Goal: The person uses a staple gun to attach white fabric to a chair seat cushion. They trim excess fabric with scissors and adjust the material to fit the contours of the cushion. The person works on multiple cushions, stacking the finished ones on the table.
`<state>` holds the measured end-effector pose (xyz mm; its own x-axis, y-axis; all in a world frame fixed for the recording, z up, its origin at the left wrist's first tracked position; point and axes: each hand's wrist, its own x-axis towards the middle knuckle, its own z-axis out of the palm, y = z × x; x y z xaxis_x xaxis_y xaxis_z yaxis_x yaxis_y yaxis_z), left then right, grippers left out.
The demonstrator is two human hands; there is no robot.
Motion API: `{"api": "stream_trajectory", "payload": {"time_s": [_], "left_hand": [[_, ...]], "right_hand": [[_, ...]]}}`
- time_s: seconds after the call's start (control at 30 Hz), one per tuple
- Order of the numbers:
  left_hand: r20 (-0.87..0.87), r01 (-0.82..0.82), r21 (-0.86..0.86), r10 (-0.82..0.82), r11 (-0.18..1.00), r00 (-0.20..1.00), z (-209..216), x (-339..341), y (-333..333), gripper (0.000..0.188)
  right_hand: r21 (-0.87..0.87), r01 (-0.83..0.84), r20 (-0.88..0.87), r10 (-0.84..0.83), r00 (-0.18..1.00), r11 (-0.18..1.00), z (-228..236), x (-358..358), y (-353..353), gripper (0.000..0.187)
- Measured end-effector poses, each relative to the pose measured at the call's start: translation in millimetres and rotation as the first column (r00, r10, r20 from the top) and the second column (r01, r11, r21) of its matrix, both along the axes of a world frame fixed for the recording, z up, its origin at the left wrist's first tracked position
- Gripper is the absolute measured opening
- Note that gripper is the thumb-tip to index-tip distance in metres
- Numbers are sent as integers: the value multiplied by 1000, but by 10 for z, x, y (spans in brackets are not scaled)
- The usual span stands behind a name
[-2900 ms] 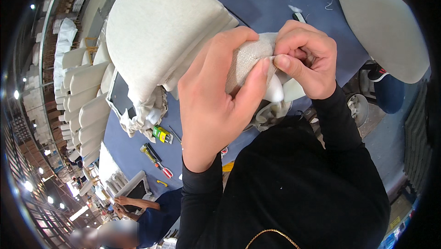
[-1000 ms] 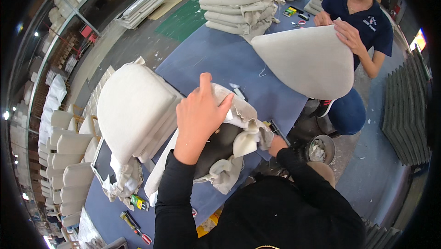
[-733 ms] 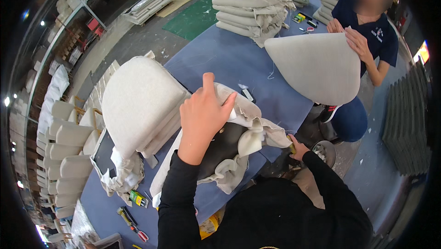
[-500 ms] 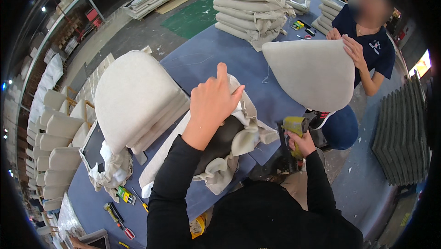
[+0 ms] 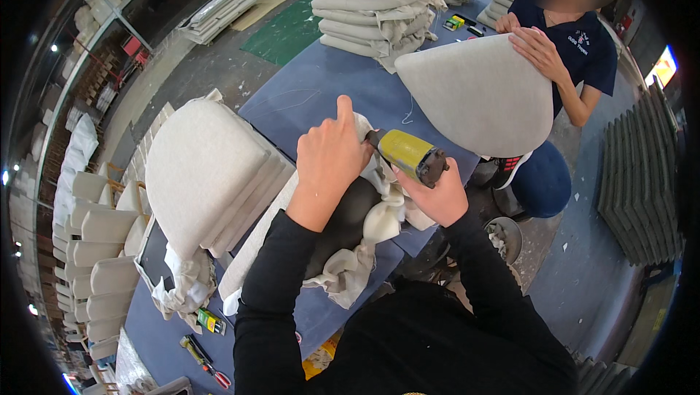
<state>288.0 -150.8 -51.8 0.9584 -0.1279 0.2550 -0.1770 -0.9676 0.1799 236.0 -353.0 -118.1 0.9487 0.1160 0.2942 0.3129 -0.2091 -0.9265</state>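
Right now the work centres on a seat cushion [image 5: 348, 214] lying underside up on the blue worktable [image 5: 321, 85], its dark base showing while loose pale upholstery fabric [image 5: 379, 213] bunches around its edge. The person's left hand [image 5: 332, 154] lies flat and spread on the fabric near the far edge of the base, fingers extended and forefinger pointing away, pressing the cloth down rather than gripping it. The right hand [image 5: 436, 194] is closed around the handle of a yellow staple gun [image 5: 408, 156], whose nose points in toward the fabric just beside the left hand's fingers. Judging by this, the step in hand is fastening the pulled cover to the underside; the next move would call for keeping the cloth taut under the left hand, seating the gun's nose square on the fold, and keeping the fingertips out of its line. Just to the left, a stack of finished pale cushions [image 5: 200, 169] rests on the table, with small hand tools [image 5: 208, 337] lying near the table's near end. Farther off, folded fabric covers [image 5: 375, 8] are piled at the far end, and a co-worker [image 5: 576, 45] across the table holds another pale cushion [image 5: 477, 92] upright with both hands.
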Motion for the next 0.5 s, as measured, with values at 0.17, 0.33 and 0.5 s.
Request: {"api": "stream_trajectory", "payload": {"time_s": [0.17,0.33,0.5], "left_hand": [[-21,-17,5,17,1000,1000,12,8,-55,65],[18,18,34,-19,999,1000,-24,-12,-30,66],[48,6,-15,-5,1000,999,-55,-89,-14,75]], "right_hand": [[-94,-2,0,2,1000,996,16,19,-66,30],[-65,-24,-72,20,997,998,-76,40,-73,29],[-96,-79,-57,74,996,992,-78,37,-97,33]]}}
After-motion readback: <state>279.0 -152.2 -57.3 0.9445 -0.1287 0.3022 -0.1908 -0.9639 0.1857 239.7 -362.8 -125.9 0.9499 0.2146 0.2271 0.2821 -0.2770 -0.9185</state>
